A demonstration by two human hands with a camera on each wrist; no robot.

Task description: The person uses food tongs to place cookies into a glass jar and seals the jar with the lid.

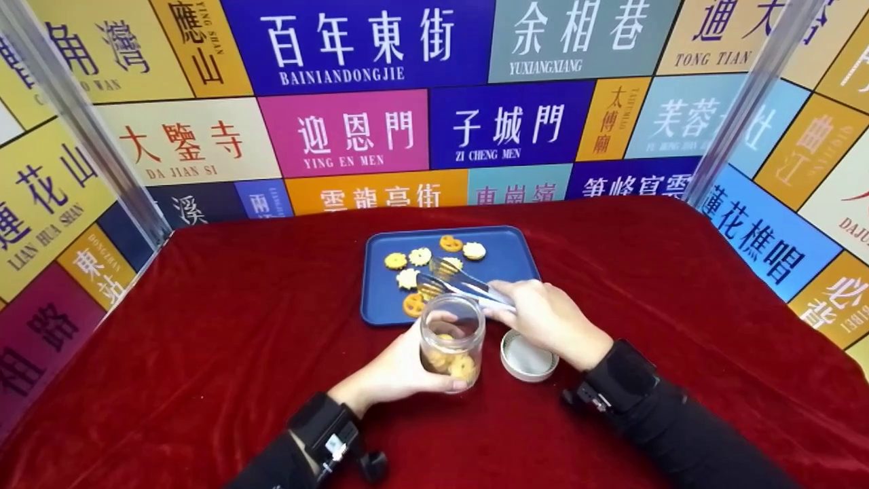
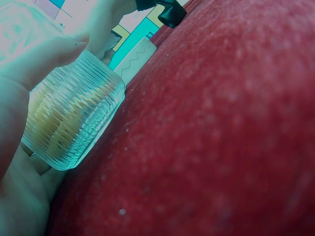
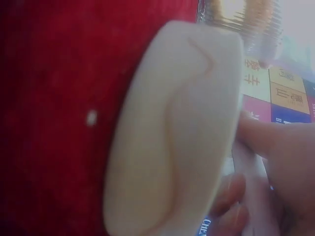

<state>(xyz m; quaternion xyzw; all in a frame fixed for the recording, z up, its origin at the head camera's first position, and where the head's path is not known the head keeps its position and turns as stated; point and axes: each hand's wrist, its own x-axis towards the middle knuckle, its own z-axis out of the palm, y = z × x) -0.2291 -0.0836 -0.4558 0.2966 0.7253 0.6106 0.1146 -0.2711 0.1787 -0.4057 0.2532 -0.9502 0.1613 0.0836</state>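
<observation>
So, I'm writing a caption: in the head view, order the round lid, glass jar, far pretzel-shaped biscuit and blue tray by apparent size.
1. Blue tray
2. Glass jar
3. Round lid
4. Far pretzel-shaped biscuit, clearly smallest

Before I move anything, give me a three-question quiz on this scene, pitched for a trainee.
1. True or false: the jar in the left hand is empty.
2. In the head view, the lid lies: A) left of the jar; B) right of the jar; C) on the jar's mouth.
3. What does the right hand hold, and what are its ends over?

Key:
1. False: several biscuits show inside it.
2. B.
3. A pair of tongs, with its ends over the blue tray.
</observation>
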